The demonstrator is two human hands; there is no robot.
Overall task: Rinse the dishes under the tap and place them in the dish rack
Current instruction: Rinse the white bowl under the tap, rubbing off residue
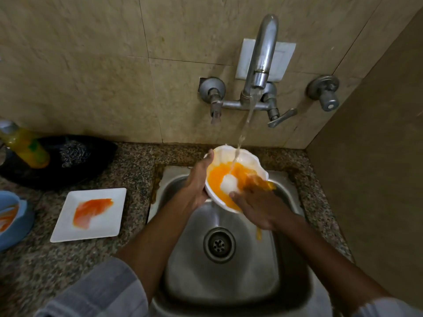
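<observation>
A white scalloped bowl [248, 160] smeared with orange sauce is held tilted over the steel sink [229, 282]. Water runs from the wall tap [261, 65] into the bowl. My left hand [196, 181] grips the bowl's left rim. Blurred by motion, my right hand [258, 202] lies flat against the bowl's inside at its near right edge, with orange water spilling past the fingers. On the counter to the left lies a white square plate [107, 223] with an orange smear. A blue bowl [13, 216] with orange residue shows at the left edge.
A yellow soap bottle [25, 145] and a steel scrubber [73, 152] rest in a black dish [96, 156] at the back left. The speckled granite counter [68, 259] surrounds the sink. A wall [377, 179] closes the right side. No dish rack is in view.
</observation>
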